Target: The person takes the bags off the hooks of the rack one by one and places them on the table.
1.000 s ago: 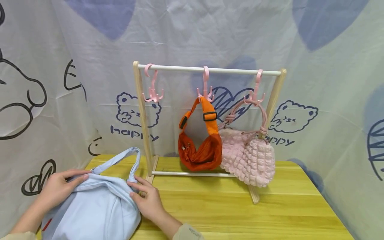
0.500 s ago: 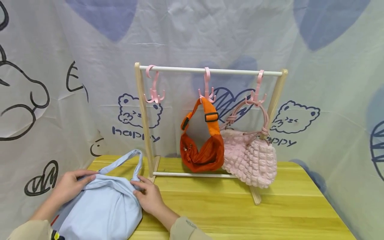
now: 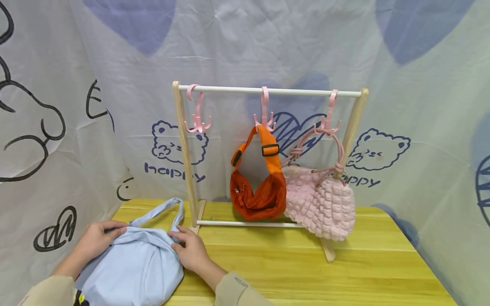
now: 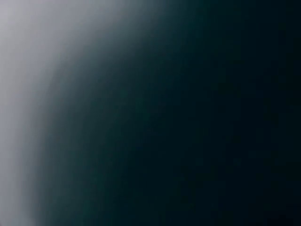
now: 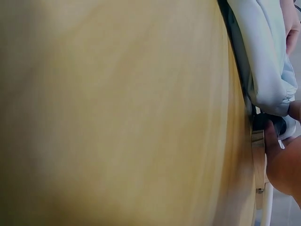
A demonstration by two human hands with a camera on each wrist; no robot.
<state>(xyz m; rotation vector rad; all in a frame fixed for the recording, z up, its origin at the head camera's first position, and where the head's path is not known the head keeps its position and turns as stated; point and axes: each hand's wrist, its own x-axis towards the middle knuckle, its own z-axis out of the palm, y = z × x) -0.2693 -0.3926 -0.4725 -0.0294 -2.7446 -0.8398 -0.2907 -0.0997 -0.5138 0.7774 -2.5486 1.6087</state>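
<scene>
A light blue fabric bag [image 3: 134, 267] lies at the table's front left, its strap handle [image 3: 157, 210] arching up behind its top edge. My left hand [image 3: 95, 240] pinches the left end of that top edge between thumb and fingers. At the right end, beside the base of the handle, my right hand [image 3: 190, 250] grips the bag's corner. The right wrist view shows the bag's side [image 5: 261, 52] at the right edge, with the right hand's fingers [image 5: 273, 141] at its corner. The left wrist view is dark and blurred.
Behind stands a rack with a white rail [image 3: 229, 89] and pink hooks. The left hook [image 3: 198, 121] holds nothing. An orange bag [image 3: 260, 195] hangs from the middle one, a pink puffy bag [image 3: 325, 204] from the right. All stand on a wooden table [image 3: 275, 272].
The left hand has shifted slightly right, and the bag's top edge is drawn a little narrower. The handle has sunk somewhat. Both hands keep their hold.
</scene>
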